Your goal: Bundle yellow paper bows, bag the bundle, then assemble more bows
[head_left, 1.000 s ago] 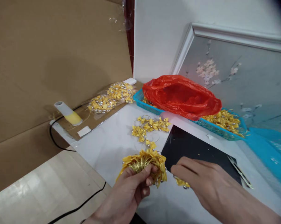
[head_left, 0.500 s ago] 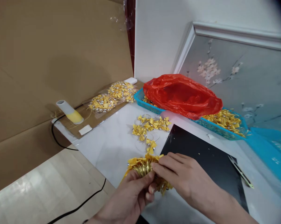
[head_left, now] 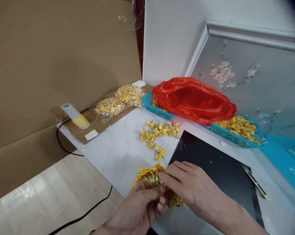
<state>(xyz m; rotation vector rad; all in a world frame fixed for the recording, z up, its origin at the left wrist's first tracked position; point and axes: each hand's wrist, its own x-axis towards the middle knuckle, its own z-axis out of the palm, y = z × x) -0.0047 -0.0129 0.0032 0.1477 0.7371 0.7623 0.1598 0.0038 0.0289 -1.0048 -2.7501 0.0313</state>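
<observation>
Since 1.0 s ago the right hand (head_left: 190, 186) has moved left: it stood apart from the bundle then, a yellow bow and bead at its fingers, and now lies against the bundle's right side. Little changed since 0.5 s ago.

Location: the bundle (head_left: 152, 180) sits between both hands, over the near part of the white tabletop (head_left: 115, 148), just nearer than a loose bow (head_left: 160, 152) lying there.

Appearance: shiny gold strands, curved and packed side by side, fringed with yellow bows; some silvery beads at the edge. Its right portion is covered by the fingers.

Pose: the left hand (head_left: 144, 204) reaches in from below, thumb laid across the strands, pinching the bundle against curled fingers. Right hand is back upward, fingers bent, close together and pointing left, partly over the black sheet (head_left: 206, 160). Its thumb is hidden; cannot tell whether it pinches a separate bow.
</observation>
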